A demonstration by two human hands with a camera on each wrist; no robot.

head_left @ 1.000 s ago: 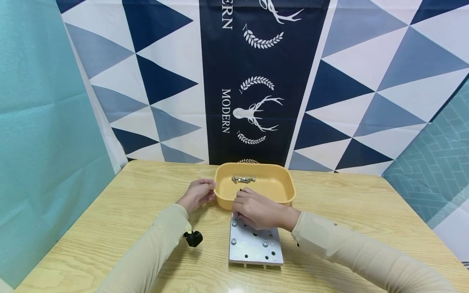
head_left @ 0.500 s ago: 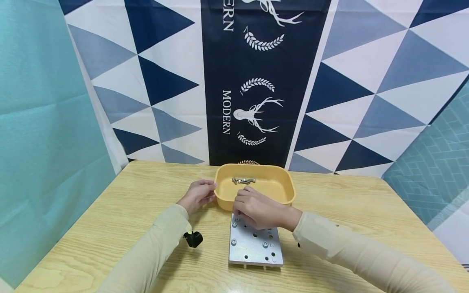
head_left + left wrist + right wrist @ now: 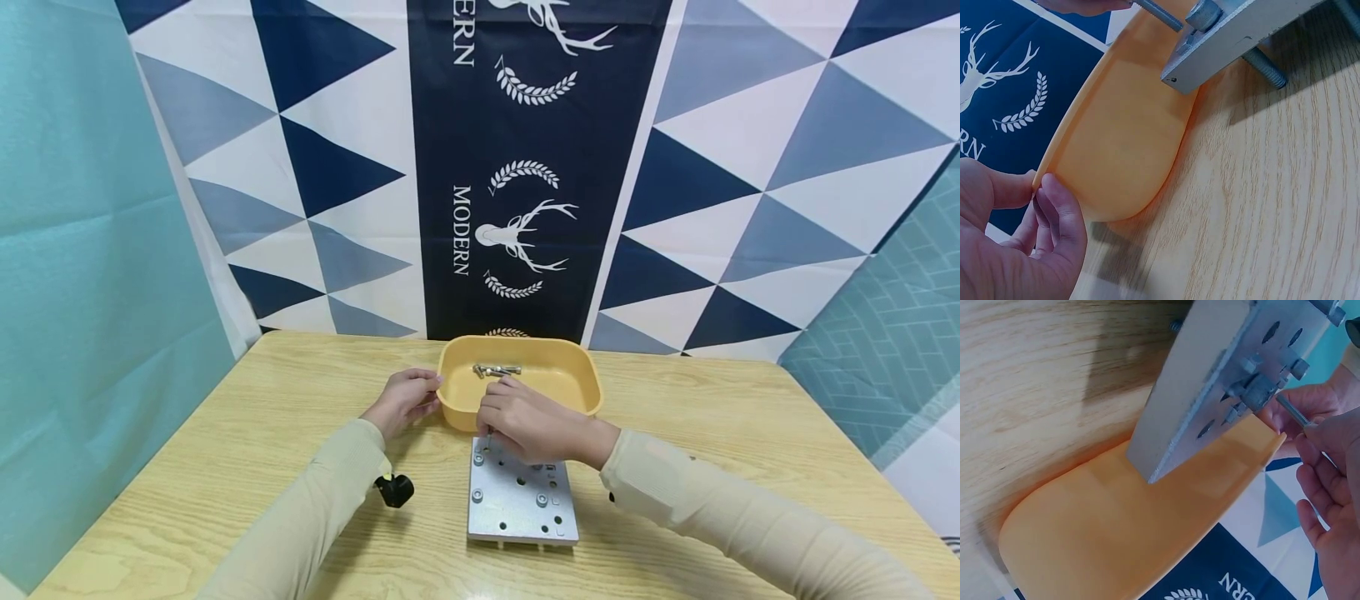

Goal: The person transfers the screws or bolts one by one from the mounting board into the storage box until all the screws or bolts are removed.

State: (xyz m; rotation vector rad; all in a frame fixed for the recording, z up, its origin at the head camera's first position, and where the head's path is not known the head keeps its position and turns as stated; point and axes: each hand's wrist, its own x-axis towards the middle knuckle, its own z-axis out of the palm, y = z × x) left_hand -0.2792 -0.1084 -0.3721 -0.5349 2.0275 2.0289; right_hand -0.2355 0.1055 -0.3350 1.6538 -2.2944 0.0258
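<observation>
My left hand (image 3: 407,400) pinches the left rim of the yellow plastic bin (image 3: 555,402) between thumb and fingers, plainly seen in the left wrist view. With my right hand (image 3: 525,422) I pinch a metal bolt (image 3: 1160,14) above the far left corner of the drilled metal plate (image 3: 517,512). The bolt's tip points down towards the plate and appears just clear of it. Several socket-head bolts sit in the plate, among them one bolt (image 3: 477,496) at its left edge. Their threaded shanks (image 3: 1264,67) stick out underneath. My right hand hides part of the plate's far end.
Several loose bolts (image 3: 495,370) lie inside the bin, which stands at the back of the wooden table (image 3: 315,375), just behind the plate. A patterned cloth (image 3: 345,167) hangs behind the table. A black wrist camera (image 3: 395,490) hangs below my left sleeve.
My right hand has risen slightly over the plate's far left corner, and the bolt's shank now shows below the fingers. My left hand keeps its place on the bin rim.
</observation>
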